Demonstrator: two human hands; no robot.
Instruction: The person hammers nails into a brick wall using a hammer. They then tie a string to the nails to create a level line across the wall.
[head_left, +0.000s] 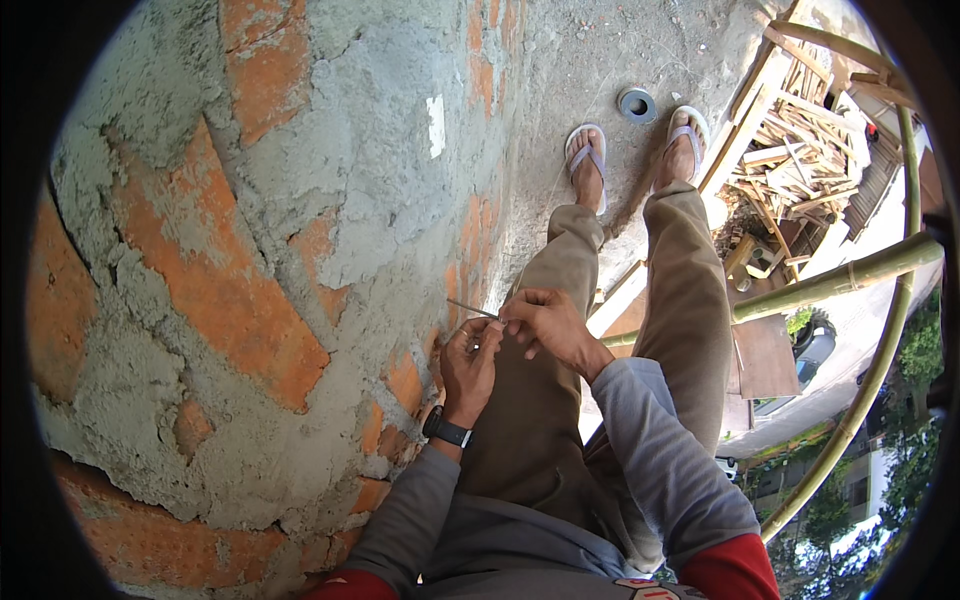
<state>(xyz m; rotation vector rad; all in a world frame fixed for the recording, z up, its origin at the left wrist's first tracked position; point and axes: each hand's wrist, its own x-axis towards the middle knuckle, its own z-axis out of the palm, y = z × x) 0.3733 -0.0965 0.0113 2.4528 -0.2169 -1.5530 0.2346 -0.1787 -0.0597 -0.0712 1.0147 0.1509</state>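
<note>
My left hand, with a dark watch on its wrist, pinches a thin metal rod or nail between thumb and fingertips. The rod's free end points left to the rough brick wall. My right hand meets the left at the rod's other end, its fingertips closed on what looks like a thin line. This line is too fine to follow clearly; part of it seems to run up towards the ground. Both hands are above my thighs, close beside the wall.
A grey ring-shaped roll lies on the concrete floor between my sandalled feet. At right, bamboo poles cross beside the ledge. Far below are scrap wood, a brown board and a parked car.
</note>
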